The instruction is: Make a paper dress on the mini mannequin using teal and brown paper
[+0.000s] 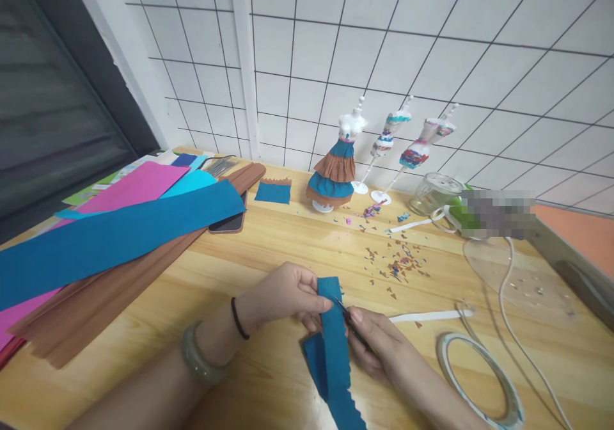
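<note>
A long blue paper strip with a scalloped right edge hangs folded near the front of the table. Its upper end is pinched between the thumb and fingers of my left hand. My right hand is closed around small dark scissors, whose tips touch the strip's right edge near the top. The handles are mostly hidden by my fingers. Below my hands the strip runs down past the bottom edge of the view.
Blue paper, pink paper and brown paper lie at left, partly over a phone. A mannequin in a tiered skirt stands behind. Scraps, a tape roll and a glass jar are at right.
</note>
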Demonstrator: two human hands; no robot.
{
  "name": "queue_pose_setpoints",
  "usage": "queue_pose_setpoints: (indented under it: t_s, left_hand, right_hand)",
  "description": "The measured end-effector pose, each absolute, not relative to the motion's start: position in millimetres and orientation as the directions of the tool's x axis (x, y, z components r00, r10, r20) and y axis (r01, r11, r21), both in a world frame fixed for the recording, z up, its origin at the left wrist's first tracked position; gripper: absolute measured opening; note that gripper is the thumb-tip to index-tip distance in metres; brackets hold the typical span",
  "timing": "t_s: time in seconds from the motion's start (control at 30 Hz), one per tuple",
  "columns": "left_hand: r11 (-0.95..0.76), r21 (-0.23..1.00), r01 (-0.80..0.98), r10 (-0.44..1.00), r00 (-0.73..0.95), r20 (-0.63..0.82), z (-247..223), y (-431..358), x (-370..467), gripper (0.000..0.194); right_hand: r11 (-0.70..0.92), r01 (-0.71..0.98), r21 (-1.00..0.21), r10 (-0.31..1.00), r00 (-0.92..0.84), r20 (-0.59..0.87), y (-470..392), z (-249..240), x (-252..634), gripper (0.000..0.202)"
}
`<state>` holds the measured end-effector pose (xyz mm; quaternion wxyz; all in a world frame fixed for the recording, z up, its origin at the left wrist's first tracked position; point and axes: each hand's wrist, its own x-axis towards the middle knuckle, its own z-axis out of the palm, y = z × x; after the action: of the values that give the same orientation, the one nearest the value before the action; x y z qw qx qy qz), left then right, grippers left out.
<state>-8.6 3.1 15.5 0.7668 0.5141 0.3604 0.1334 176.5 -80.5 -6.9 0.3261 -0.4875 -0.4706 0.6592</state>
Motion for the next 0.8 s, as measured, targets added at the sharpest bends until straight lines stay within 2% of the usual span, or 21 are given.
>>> queue_pose_setpoints:
  t_s: [0.8]
  left_hand:
    - [0.431,0.882,0.191,0.562,0.708,-0.428,17.2,2.7,-9.2,0.04]
  right_hand:
    - [-0.334,0.075,-0.94,0.882,-0.328,-0.34,-80.3,-5.1,175.8,0.048]
